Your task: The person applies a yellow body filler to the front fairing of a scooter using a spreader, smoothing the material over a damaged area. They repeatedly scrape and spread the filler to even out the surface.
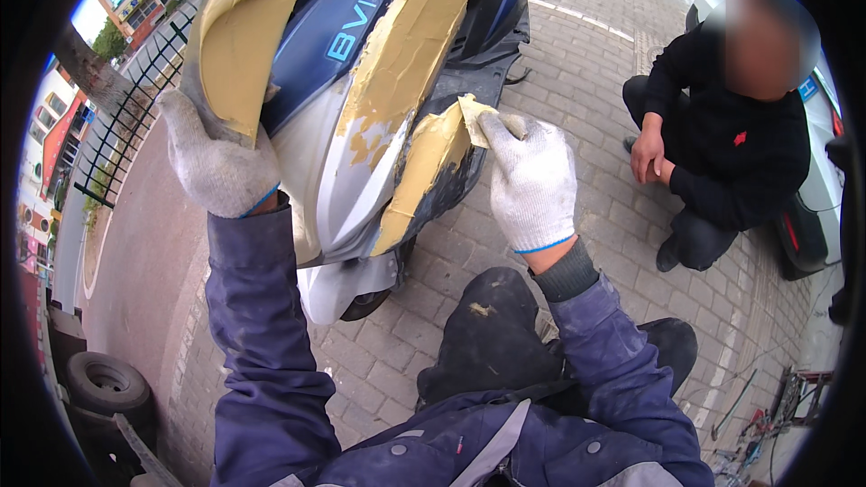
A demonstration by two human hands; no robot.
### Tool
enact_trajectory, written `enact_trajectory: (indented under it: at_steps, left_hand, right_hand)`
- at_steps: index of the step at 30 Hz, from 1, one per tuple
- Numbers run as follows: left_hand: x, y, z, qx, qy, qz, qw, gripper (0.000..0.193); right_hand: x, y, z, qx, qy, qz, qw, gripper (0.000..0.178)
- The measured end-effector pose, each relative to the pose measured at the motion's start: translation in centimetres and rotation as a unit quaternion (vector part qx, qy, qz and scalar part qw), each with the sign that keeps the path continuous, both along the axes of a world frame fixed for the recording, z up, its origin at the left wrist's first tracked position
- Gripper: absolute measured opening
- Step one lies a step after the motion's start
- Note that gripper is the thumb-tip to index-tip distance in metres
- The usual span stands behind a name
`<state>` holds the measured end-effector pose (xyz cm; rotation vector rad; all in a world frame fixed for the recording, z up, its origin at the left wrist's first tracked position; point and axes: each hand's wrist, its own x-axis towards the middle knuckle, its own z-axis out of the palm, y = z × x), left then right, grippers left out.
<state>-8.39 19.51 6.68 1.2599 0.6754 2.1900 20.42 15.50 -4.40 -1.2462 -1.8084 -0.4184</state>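
My left hand (221,162), in a white knit glove, grips a putty board (192,81) spread with a thick layer of yellow putty (244,45). My gloved right hand (534,182) pinches a small putty spreader (474,123) smeared with the same putty. Its edge touches, or nearly touches, the top of a lower putty strip (422,171) on a scooter (311,86). A broad putty band (410,32) runs along the scooter's blue and pale bodywork, with thin patches at its lower end.
On the right, a person in black (735,149) crouches beside a white car (821,180). A loose tyre (108,383) lies at lower left. Tools and cables (780,415) lie on the paving at lower right. A metal fence (135,117) stands beyond my left hand.
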Motion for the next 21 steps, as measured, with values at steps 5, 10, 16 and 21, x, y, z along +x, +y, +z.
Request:
enact_trajectory:
  at_steps: [5, 10, 16, 21]
  left_hand:
    - [0.1, 0.1, 0.1, 0.012, -0.009, -0.005, 1.000, 0.060]
    - [0.1, 0.3, 0.1, -0.014, -0.029, 0.039, 0.999, 0.057]
    - [0.8, 0.2, 0.1, 0.010, -0.004, 0.025, 1.000, 0.057]
    - [0.5, 0.6, 0.2, 0.007, 0.007, 0.042, 0.999, 0.060]
  right_hand:
    - [-0.8, -1.3, -0.8, 0.004, 0.007, 0.028, 1.000, 0.041]
    - [-1.1, -3.7, -2.5, -0.032, 0.073, 0.148, 0.986, 0.053]
    - [-0.4, -1.0, -4.9, -0.025, 0.255, 0.089, 0.963, 0.040]
    - [-2.2, 1.7, -7.2, -0.067, 0.388, 0.127, 0.910, 0.039]
